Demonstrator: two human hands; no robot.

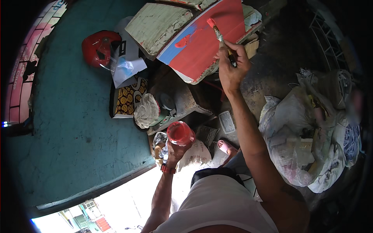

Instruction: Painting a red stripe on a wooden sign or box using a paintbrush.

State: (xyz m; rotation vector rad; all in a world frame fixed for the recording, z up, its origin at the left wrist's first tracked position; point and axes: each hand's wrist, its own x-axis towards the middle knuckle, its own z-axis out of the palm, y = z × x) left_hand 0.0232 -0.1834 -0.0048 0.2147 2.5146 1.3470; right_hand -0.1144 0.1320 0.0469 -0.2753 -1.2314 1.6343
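Observation:
My right hand (233,72) is closed round the handle of a paintbrush (220,38), whose bristles are covered in wet red paint. The brush tip lies against or just over a flat panel (194,58), mostly red with a blue strip along its left edge. A fresh red smear (182,41) shows on that blue strip. Lower down, my left hand (176,152) grips a clear jar (181,133) of red paint, its open mouth facing up. The left fingers are partly hidden by the jar.
Worn pale boards (159,27) lie beside the panel. Left of them are a red helmet (99,48), a patterned box (130,97) and a crumpled pale cloth or bag (147,111) near a green wall (77,143). Stuffed plastic bags (301,136) sit on the right; a clear plastic container (227,122) lies below.

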